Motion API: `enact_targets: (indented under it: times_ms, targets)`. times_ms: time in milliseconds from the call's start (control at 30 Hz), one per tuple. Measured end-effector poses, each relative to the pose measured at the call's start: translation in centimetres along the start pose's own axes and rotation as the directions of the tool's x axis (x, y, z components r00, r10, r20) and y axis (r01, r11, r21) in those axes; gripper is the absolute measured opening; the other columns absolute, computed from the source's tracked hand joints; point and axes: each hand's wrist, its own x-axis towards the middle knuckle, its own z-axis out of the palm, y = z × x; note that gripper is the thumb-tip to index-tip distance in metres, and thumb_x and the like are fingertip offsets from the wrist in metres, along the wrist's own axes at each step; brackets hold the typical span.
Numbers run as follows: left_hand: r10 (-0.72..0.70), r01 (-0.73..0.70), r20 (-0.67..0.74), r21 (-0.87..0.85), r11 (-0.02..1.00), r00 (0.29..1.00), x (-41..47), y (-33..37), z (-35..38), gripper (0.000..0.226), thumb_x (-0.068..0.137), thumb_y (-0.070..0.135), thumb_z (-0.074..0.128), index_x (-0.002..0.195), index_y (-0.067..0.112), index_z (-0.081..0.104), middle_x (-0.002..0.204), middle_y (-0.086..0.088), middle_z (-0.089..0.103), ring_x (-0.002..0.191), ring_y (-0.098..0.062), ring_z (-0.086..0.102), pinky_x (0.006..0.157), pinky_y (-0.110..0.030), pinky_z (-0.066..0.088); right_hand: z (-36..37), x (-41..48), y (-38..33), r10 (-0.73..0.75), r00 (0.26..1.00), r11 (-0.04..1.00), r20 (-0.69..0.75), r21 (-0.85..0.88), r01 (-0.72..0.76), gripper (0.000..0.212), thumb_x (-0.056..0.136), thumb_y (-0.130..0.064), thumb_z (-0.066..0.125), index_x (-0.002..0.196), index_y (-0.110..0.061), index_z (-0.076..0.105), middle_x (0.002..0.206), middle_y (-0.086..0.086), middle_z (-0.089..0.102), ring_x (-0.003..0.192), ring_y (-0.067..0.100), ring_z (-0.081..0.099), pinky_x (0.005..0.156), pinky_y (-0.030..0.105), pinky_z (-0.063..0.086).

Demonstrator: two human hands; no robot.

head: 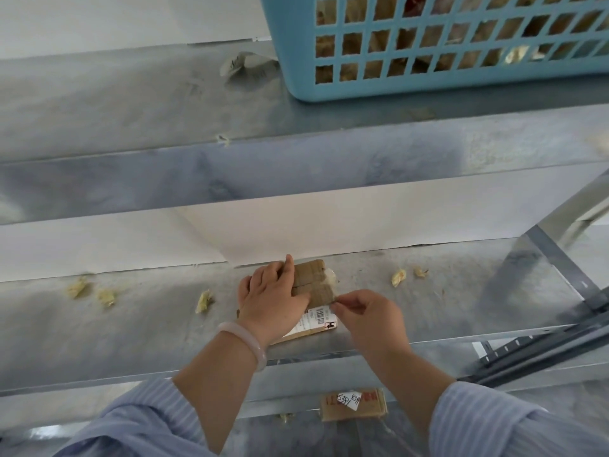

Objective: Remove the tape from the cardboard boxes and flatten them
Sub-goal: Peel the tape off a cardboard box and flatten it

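- On the metal shelf [131, 328], just in front of the person, lies a small cardboard box [313, 282], apparently still folded up and taped; a shipping label [318, 319] shows on its near side.
- Crumpled tape scraps [204, 301] lie scattered along the shelf, so some stripping looks done; this box seems mid-peel and not yet flattened.
- A second cardboard piece [354, 405] sits on the lower level, and a blue basket [428, 90] stands above with brown material inside.
- Left hand [273, 298] lies flat over the box, fingers together, pressing it down.
- Right hand [369, 318] has thumb and forefinger pinched together on a tape end [331, 286] at the box's right edge; the other fingers curl loosely.
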Motion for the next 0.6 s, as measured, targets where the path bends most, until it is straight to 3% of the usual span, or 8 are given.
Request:
enact_targets:
  times_ms: [167,267,333,500,600]
  targets:
    - [-0.01,0.011,-0.037,0.037,0.999,0.999,-0.1,0.3,0.5,0.072,0.095,0.055,0.03,0.153,0.028,-0.003,0.155,0.006,0.015,0.143,-0.015,0.006,0.116,-0.037,0.002,0.4,-0.3,0.4,-0.002,0.998,0.997,-0.067,0.078,0.007,0.004,0.084,-0.022,0.074,0.082,-0.024,0.072,0.074,-0.01,0.07,0.069,0.005,0.063,0.065,0.022,0.051]
    - [-0.015,0.018,-0.047,0.047,0.999,0.999,0.0,0.4,0.6,0.072,0.095,0.056,0.029,0.153,0.027,-0.002,0.155,0.005,0.015,0.143,-0.016,0.006,0.116,-0.037,0.003,0.8,-0.2,0.2,-0.007,0.999,0.994,-0.037,0.11,0.011,0.004,0.086,-0.026,0.073,0.082,-0.025,0.071,0.074,-0.007,0.071,0.072,0.008,0.066,0.071,0.029,0.057]
    - [-0.019,0.022,-0.058,0.046,0.999,0.998,0.0,0.4,0.7,0.072,0.094,0.056,0.029,0.153,0.027,-0.001,0.155,0.005,0.016,0.143,-0.016,0.007,0.116,-0.038,0.003,1.2,-0.1,0.0,0.035,0.999,0.991,0.02,0.132,-0.038,0.005,0.086,-0.028,0.072,0.085,-0.024,0.07,0.077,-0.007,0.072,0.077,0.009,0.069,0.077,0.032,0.059]
    - [-0.017,0.02,-0.072,0.049,0.999,0.997,-0.1,0.5,0.7,0.071,0.094,0.056,0.029,0.153,0.028,0.001,0.153,0.005,0.019,0.143,-0.017,0.009,0.117,-0.039,0.003,1.3,0.1,0.3,0.198,0.978,0.877,0.066,0.433,-0.207,0.01,0.088,-0.019,0.071,0.098,-0.018,0.067,0.082,-0.002,0.076,0.083,0.012,0.072,0.083,0.036,0.059]
    - [-0.013,0.017,-0.077,0.045,0.999,0.997,-0.1,0.4,0.7,0.071,0.094,0.056,0.029,0.153,0.029,0.001,0.153,0.005,0.019,0.143,-0.016,0.008,0.117,-0.039,0.003,0.9,-0.2,0.3,0.196,0.976,0.872,0.091,0.439,-0.216,0.01,0.089,-0.016,0.069,0.087,-0.026,0.071,0.088,-0.001,0.075,0.087,0.013,0.071,0.082,0.033,0.059]
